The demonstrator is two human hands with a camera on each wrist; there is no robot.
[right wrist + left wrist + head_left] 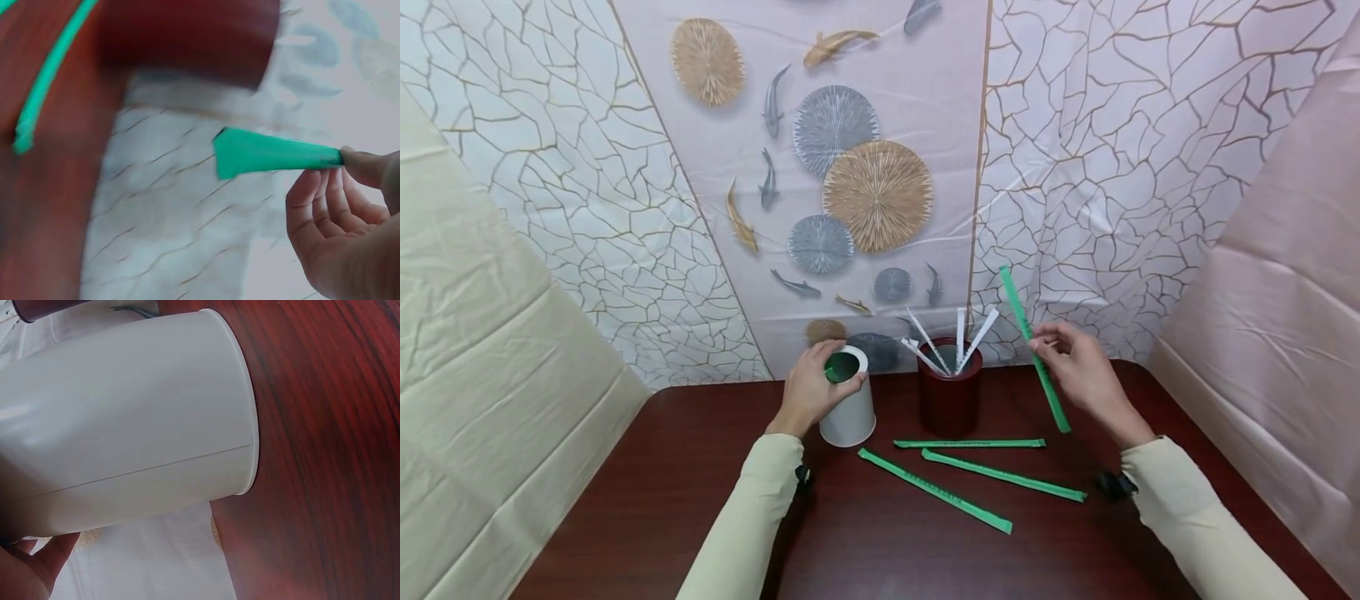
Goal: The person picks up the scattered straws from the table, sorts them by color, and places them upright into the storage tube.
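Observation:
My left hand holds the white cylindrical container near its top, thumb and fingers around the rim. Inside that container a bit of green shows; most of its inside is hidden. The container stands upright on the table, and its smooth side with a seam fills the left wrist view. To the right, my right hand pinches a green paper-wrapped straw around its middle. The straw slants above the table, and its flat crimped end faces the right wrist camera.
Three more green wrapped straws lie on the dark wood table, one of them a nearer straw. A dark red cup with several white wrapped straws stands between the hands. Patterned cloth hangs behind the table.

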